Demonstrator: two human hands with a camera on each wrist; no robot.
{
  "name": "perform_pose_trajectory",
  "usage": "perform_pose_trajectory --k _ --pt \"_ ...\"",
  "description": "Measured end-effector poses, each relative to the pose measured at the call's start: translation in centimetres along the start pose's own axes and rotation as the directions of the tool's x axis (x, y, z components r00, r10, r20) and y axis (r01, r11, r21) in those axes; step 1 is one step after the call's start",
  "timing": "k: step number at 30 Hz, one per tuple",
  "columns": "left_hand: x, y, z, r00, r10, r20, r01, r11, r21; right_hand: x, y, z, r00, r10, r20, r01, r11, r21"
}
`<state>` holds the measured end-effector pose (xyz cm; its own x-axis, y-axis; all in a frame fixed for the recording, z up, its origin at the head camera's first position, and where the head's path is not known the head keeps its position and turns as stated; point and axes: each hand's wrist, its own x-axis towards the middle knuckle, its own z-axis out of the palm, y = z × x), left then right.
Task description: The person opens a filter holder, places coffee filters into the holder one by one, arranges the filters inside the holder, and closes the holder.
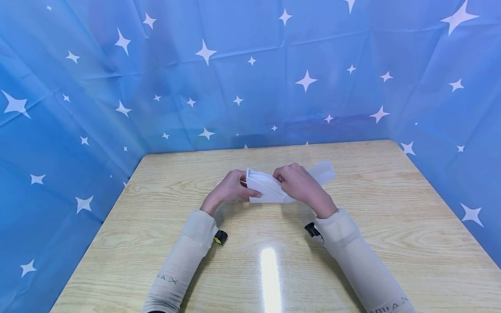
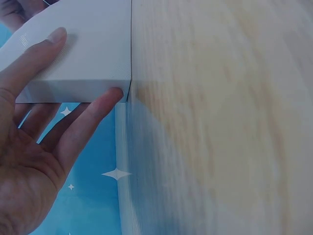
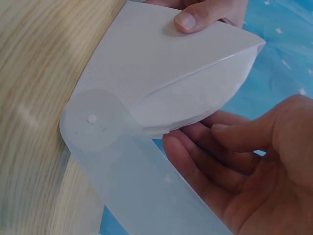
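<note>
A white wedge-shaped case [image 1: 266, 190] stands on the table, with a stack of thin white sheets [image 3: 195, 100] showing along its curved open side. A translucent flat cover [image 3: 142, 171] is pivoted at one corner of the case and swung out. My left hand [image 1: 232, 186] grips the squared end, thumb on the broad face and fingers at the narrow side, as the left wrist view shows. At the sheets' edge, my right hand [image 1: 299, 184] has loosely bent fingertips touching or partly behind the stack. In the right wrist view, its thumb [image 3: 244, 132] lies apart from the sheets.
The wooden table [image 1: 188, 278] reaches back to a blue curtain with white stars [image 1: 250, 87]. A bright light reflection [image 1: 270, 278] lies on the wood between my forearms. Small black wrist devices [image 1: 221, 237] sit at both cuffs.
</note>
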<state>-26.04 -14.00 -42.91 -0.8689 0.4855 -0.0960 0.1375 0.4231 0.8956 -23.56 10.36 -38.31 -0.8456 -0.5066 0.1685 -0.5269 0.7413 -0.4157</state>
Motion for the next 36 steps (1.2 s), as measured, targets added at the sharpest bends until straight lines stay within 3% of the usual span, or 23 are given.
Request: perform_pose_trajectory --k 8,28,36 --pt "0.2 -0.2 0.1 1.0 0.003 -0.005 -0.003 1.0 0.0 -0.3 0.5 -1.2 1.0 0.03 0.004 -0.031 0.999 0.04" --pt "0.0 0.0 0.0 1.0 0.002 0.0 -0.002 1.0 -0.004 -2.3 1.1 -6.4 0.992 0.061 -0.114 -0.048 0.992 0.118" --pt "0.0 0.0 -0.1 1.0 0.002 0.005 -0.002 1.0 -0.004 -4.0 2.5 -8.8 0.989 0.126 -0.076 -0.108 0.972 0.211"
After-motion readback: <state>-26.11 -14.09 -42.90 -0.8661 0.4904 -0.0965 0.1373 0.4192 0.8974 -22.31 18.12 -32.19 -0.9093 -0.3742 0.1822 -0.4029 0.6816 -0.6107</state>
